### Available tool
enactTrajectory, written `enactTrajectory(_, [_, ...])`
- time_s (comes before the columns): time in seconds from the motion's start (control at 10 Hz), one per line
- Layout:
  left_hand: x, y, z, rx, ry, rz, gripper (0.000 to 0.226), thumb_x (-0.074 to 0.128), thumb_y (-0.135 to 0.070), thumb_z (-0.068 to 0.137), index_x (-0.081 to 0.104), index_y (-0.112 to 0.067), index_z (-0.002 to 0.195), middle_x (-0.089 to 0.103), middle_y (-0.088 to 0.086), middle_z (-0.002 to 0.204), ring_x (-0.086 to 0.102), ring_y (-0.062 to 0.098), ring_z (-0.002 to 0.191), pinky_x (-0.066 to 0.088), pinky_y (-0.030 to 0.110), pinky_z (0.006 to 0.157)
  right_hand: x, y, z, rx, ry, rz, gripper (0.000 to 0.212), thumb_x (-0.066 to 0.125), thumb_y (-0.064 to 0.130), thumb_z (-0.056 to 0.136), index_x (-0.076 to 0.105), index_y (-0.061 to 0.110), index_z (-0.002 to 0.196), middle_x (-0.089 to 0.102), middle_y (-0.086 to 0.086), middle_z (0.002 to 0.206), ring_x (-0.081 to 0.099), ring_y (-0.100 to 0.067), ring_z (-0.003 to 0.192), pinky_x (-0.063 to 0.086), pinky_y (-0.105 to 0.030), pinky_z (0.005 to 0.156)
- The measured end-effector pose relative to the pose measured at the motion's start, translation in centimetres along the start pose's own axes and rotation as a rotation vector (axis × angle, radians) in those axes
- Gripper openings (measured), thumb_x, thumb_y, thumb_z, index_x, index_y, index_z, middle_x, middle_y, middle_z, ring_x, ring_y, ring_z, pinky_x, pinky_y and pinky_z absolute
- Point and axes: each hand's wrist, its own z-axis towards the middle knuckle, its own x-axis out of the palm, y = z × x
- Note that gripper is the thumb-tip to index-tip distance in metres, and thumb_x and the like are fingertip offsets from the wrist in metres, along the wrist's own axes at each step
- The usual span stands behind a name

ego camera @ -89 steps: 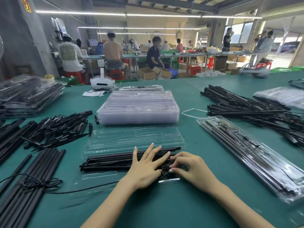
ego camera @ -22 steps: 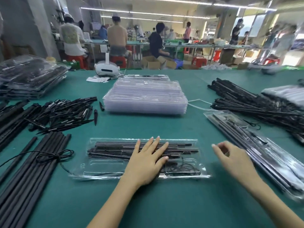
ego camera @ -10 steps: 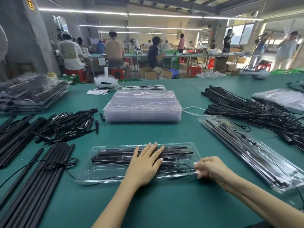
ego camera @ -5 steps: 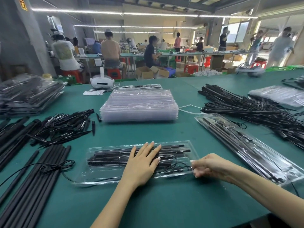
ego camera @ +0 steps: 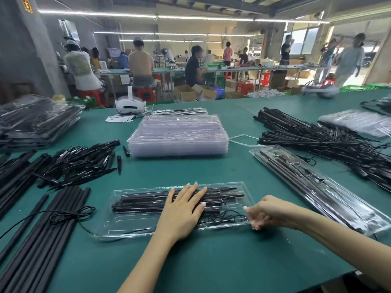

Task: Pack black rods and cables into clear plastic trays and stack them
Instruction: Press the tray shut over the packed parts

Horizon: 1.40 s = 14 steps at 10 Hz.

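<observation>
Now, left hand (ego camera: 182,212) flat on closed tray (ego camera: 131,225), right hand (ego camera: 273,212) pinching its rt edge, bare mat (ego camera: 211,261) nr front.

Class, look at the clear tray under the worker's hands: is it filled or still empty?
Filled. Black rods and a coiled cable lie inside the tray, with the left hand flat on top.

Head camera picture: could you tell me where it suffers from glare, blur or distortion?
Head view: ceiling strip lights blow out white; the window is overexposed; the walking person is motion-blurred; wide-angle bending curves the table edges; the clear tray shows faint reflections.
</observation>
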Motion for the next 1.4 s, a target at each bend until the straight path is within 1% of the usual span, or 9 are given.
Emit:
enactTrajectory(0.1, [0.0, 0.0, -0.1, 0.004, -0.004, -0.001, 0.048, 0.019, -0.049, 0.101, 0.008, -0.049, 0.148, 0.002, -0.02, 0.158, -0.007, 0.0, 0.145, -0.01, 0.037, 0.118, 0.2, -0.3, 0.0, -0.046, -0.025, -0.063, 0.03, 0.063, 0.024, 0.091, 0.06, 0.007, 0.066, 0.067, -0.011, 0.059, 0.052, -0.011, 0.043, 0.03, -0.023, 0.05])
enactTrajectory(0.3, [0.1, 0.1, 0.0, -0.003, -0.002, -0.005, 0.047, 0.02, -0.049, 0.101, 0.01, -0.049, 0.147, 0.003, -0.02, 0.158, -0.005, 0.0, 0.145, -0.01, 0.035, 0.118, 0.9, -0.3, -0.4, -0.063, -0.137, 0.005, 0.03, 0.065, 0.013, 0.088, 0.057, 0.006, 0.06, 0.06, -0.01, 0.047, 0.048, -0.009, 0.033, 0.032, -0.014, 0.036])
enactTrajectory(0.5, [0.0, 0.1, 0.0, 0.001, -0.002, -0.012, 0.047, 0.019, -0.049, 0.101, 0.011, -0.05, 0.147, 0.004, -0.021, 0.158, -0.005, -0.001, 0.144, -0.01, 0.034, 0.117, 1.7, -0.8, -0.7, -0.141, -0.234, 0.07, 0.031, 0.064, 0.01, 0.087, 0.058, 0.007, 0.056, 0.057, -0.01, 0.047, 0.039, -0.011, 0.037, 0.029, -0.017, 0.039])
enactTrajectory(0.8, [-0.2, 0.1, -0.1, 0.0, 0.012, -0.023, 0.046, 0.02, -0.05, 0.101, 0.011, -0.051, 0.146, 0.003, -0.023, 0.157, -0.006, -0.002, 0.144, -0.011, 0.032, 0.117, 1.0, -0.9, -0.4, -0.15, -0.111, 0.06, 0.012, 0.056, 0.007, 0.091, 0.061, 0.004, 0.081, 0.062, -0.003, 0.048, 0.041, -0.005, 0.034, 0.029, -0.013, 0.038])
enactTrajectory(1.0, [-0.4, 0.0, -0.2, 0.001, 0.012, -0.031, 0.046, 0.02, -0.05, 0.101, 0.012, -0.051, 0.146, 0.003, -0.023, 0.157, -0.006, -0.003, 0.144, -0.01, 0.032, 0.117, 2.2, -1.0, 0.0, -0.135, -0.228, 0.198, 0.015, 0.057, -0.001, 0.088, 0.057, 0.005, 0.075, 0.055, -0.002, 0.047, 0.047, -0.011, 0.037, 0.026, -0.014, 0.032])
enactTrajectory(1.1, [-0.4, 0.0, -0.2, 0.0, 0.01, -0.029, 0.046, 0.02, -0.05, 0.101, 0.012, -0.052, 0.146, 0.003, -0.023, 0.157, -0.006, -0.003, 0.144, -0.01, 0.032, 0.117, 2.7, -1.2, -0.1, -0.148, -0.306, 0.21, 0.016, 0.057, -0.002, 0.086, 0.059, 0.005, 0.072, 0.055, -0.007, 0.052, 0.047, -0.016, 0.042, 0.026, -0.015, 0.033])
enactTrajectory(1.2, [-0.5, 0.0, -0.2, 0.01, 0.014, -0.046, 0.046, 0.022, -0.05, 0.1, 0.013, -0.052, 0.146, 0.004, -0.023, 0.157, -0.005, -0.003, 0.144, -0.009, 0.032, 0.117, 2.7, -1.3, -0.4, -0.163, -0.29, 0.259, 0.014, 0.056, -0.004, 0.087, 0.059, 0.003, 0.075, 0.053, -0.005, 0.049, 0.048, -0.011, 0.034, 0.027, -0.015, 0.033])
enactTrajectory(1.3, [-1.3, -0.1, 0.3, -0.031, 0.031, -0.117, 0.045, 0.034, -0.05, 0.098, 0.025, -0.051, 0.143, 0.013, -0.02, 0.157, 0.005, -0.001, 0.144, -0.003, 0.033, 0.117, 2.2, -1.3, -0.5, -0.181, -0.239, 0.259, 0.013, 0.056, -0.003, 0.088, 0.058, 0.002, 0.076, 0.053, -0.003, 0.042, 0.04, -0.009, 0.029, 0.027, -0.016, 0.033])
enactTrajectory(1.4, [-2.7, -1.9, 1.8, -0.065, 0.005, -0.129, 0.052, 0.05, -0.056, 0.088, 0.038, -0.045, 0.138, 0.029, -0.013, 0.149, 0.022, 0.007, 0.139, 0.01, 0.038, 0.113, 1.9, -1.2, -0.5, -0.172, -0.181, 0.238, 0.01, 0.057, -0.002, 0.089, 0.058, 0.003, 0.079, 0.055, -0.002, 0.042, 0.038, -0.009, 0.028, 0.025, -0.016, 0.032])
